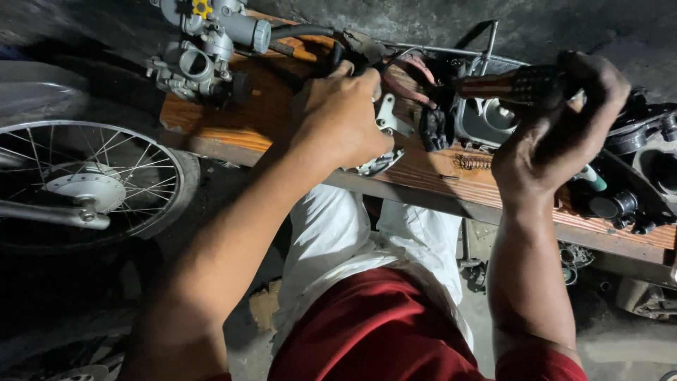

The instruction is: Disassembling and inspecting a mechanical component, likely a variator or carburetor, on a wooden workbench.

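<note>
Wooden bench [254,120], left hand [345,116] grip closed on black cable [300,32], right hand [557,134] grip closed around dark tool handle [518,85]

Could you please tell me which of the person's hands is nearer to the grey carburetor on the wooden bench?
The left hand. It grips a part just right of the carburetor; the right hand holds a dark handle far across the bench.

The bench [247,120] was orange-brown wood with darker grain stripes. The carburettor [211,42] was silver-grey with a yellow knob [202,8]. The tool handle [515,85] in the right hand [557,134] was dark brown, dotted with a studded pattern. The shirt [381,331] was deep red, the trousers [352,233] white. The wheel [84,183] had shiny silver spokes and a black tyre.
</note>
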